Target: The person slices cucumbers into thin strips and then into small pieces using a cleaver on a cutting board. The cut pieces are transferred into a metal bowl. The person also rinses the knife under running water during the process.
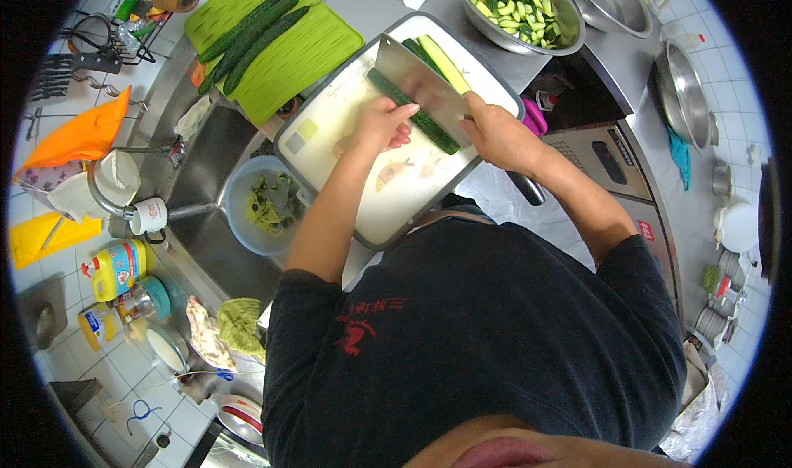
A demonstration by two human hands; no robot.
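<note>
My right hand (504, 131) is closed round the handle of a steel cleaver (421, 75). The blade stands on edge along the far side of a dark green cucumber piece (438, 133), lying skin up. With its thumb on this piece and its fingers curled at the near side, my left hand (377, 125) steadies it. Beyond the blade, partly hidden by it, lie a cucumber half (442, 60) with its pale cut face showing and a darker piece (416, 48). All rest on a white cutting board (346, 189) with a grey rim.
Several whole cucumbers (263, 38) lie on a green ridged mat (328, 41) at upper left. Cut cucumber chunks fill a steel bowl (572, 35) at upper right. Left of the board, a blue basin (238, 236) with green peelings stands in the steel sink (204, 159), near a faucet (192, 210).
</note>
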